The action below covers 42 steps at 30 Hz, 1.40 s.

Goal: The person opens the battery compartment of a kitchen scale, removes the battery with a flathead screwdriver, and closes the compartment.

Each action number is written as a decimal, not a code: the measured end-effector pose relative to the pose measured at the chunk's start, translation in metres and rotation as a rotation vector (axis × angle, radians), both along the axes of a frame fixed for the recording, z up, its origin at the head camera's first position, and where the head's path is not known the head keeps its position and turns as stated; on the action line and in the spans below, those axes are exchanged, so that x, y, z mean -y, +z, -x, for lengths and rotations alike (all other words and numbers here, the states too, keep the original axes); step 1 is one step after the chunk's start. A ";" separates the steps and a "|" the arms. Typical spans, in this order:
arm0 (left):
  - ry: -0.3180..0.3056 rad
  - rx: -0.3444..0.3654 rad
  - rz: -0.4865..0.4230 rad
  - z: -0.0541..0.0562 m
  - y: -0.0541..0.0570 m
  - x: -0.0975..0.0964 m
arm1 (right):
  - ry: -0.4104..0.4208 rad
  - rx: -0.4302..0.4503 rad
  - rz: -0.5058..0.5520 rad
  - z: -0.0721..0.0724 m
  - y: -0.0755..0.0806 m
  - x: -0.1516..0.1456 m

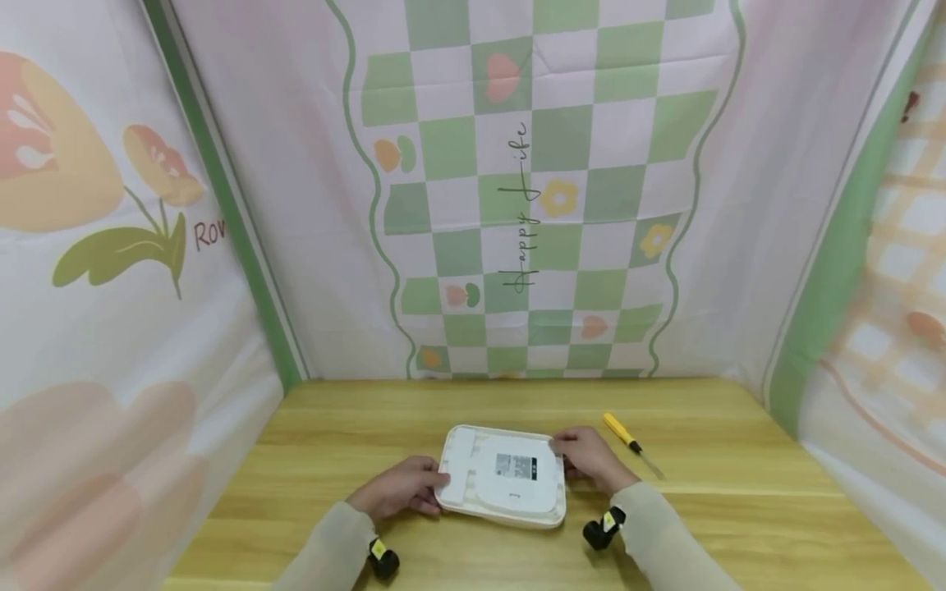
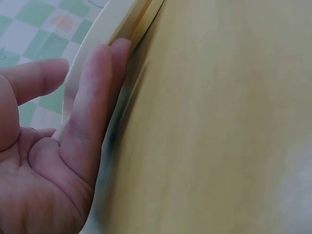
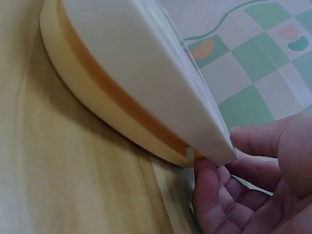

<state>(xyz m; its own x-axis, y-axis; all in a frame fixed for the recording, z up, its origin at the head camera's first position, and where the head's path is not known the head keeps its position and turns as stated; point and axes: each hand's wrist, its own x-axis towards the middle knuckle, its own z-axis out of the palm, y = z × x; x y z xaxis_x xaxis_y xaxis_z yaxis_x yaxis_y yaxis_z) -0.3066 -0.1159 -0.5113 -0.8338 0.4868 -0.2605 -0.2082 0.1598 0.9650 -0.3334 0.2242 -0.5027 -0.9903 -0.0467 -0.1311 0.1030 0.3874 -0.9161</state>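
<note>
A white device (image 1: 491,502) shaped like a rounded rectangle lies face down, its underside and a printed label (image 1: 516,466) turned up. What kind of device it is, I cannot tell. My left hand (image 1: 402,490) holds its left edge, thumb on top and fingers at the side and below. At the upper right corner, my right hand (image 1: 587,455) pinches the rim between thumb and fingers. In the right wrist view, an orange band (image 3: 107,95) runs along the device's side, between a white layer and a cream one.
A screwdriver (image 1: 619,431) with a yellow and black handle lies right of my right hand, shaft towards the front right. The wooden table (image 1: 355,410) meets patterned cloth (image 1: 510,205) at the back and sides. Small black cameras (image 1: 602,529) sit at both wrists.
</note>
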 end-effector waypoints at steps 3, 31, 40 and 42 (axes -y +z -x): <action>0.001 0.001 -0.011 -0.001 -0.001 -0.001 | -0.007 0.003 -0.004 0.004 0.001 0.000; -0.007 0.021 -0.046 -0.007 -0.005 -0.002 | -0.015 -0.038 -0.081 0.014 0.002 0.004; 0.023 0.009 -0.051 -0.010 -0.006 -0.002 | -0.008 -0.057 0.007 0.014 -0.006 0.004; 0.024 0.010 -0.051 -0.010 -0.006 -0.001 | -0.009 -0.066 0.011 0.013 -0.008 0.005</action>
<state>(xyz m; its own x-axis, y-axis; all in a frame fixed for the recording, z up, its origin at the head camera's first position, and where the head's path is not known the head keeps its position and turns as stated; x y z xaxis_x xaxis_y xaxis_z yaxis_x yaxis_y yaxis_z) -0.2962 -0.1147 -0.5173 -0.8430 0.4792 -0.2443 -0.2211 0.1053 0.9696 -0.3466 0.2193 -0.5105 -0.9971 -0.0384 -0.0654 0.0462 0.3766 -0.9252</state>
